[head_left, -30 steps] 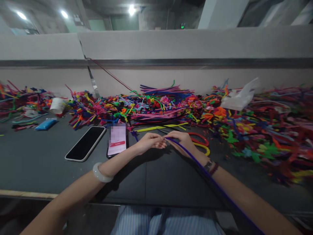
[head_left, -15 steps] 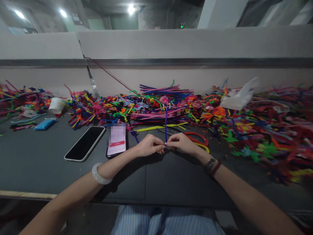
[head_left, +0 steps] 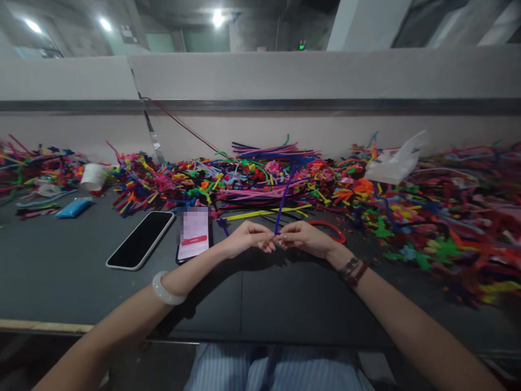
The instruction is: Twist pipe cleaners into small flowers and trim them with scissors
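Observation:
A purple pipe cleaner (head_left: pixel 282 205) rises from between my fingertips, its upper part leaning to the right. My left hand (head_left: pixel 249 238) pinches its lower end, thumb and index finger together. From the other side, my right hand (head_left: pixel 303 239) pinches the same end, and the fingertips of both hands nearly touch. The exact shape of the pinched end is hidden by the fingers. Behind the hands lie yellow pipe cleaners (head_left: pixel 264 213), and a red looped pair of scissors or bent stem (head_left: pixel 338 232) shows partly past my right hand.
Heaps of colourful pipe cleaners (head_left: pixel 163 176) line the back of the dark table (head_left: pixel 195 315). Left of my hands lie a white-edged phone (head_left: pixel 141 240) and a lit phone (head_left: pixel 194 233). Farther off are a paper cup (head_left: pixel 93 176), a blue packet (head_left: pixel 75 208) and a plastic bag (head_left: pixel 393 165).
The purple pipe cleaner has gone from upright to leaning right at its top. Both hands have shifted only slightly and still pinch its lower end.

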`<action>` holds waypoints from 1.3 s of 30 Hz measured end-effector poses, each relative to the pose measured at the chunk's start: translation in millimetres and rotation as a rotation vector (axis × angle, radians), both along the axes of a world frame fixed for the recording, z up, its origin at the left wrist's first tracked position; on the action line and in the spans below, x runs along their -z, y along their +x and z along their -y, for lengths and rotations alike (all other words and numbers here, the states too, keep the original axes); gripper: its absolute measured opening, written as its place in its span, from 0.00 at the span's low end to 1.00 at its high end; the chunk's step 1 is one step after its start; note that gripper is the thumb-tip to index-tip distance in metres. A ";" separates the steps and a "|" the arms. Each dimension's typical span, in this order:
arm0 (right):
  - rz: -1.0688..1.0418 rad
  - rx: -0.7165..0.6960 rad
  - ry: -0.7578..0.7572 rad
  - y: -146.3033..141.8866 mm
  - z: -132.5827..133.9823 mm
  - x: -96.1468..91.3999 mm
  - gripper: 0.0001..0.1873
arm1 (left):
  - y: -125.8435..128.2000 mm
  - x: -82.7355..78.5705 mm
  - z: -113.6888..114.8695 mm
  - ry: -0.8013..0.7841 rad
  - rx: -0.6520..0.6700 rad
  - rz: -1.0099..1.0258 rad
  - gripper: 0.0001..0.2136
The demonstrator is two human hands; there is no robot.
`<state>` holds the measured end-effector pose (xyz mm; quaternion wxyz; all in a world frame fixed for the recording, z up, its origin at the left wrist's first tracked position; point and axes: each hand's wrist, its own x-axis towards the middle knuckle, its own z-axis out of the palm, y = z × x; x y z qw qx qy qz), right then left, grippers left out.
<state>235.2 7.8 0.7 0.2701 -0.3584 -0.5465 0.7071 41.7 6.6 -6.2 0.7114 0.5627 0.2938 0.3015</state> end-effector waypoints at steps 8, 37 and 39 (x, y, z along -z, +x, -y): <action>-0.053 0.024 -0.036 -0.8 -1.9 6.2 0.09 | -0.2 -1.4 1.4 -0.076 0.039 0.039 0.10; 0.320 0.106 0.411 -7.2 7.4 -10.7 0.14 | -2.6 -3.5 2.7 0.300 0.120 -0.176 0.14; 0.293 0.124 0.408 -7.0 7.1 -10.0 0.13 | -2.0 -3.7 2.3 0.303 0.100 -0.193 0.14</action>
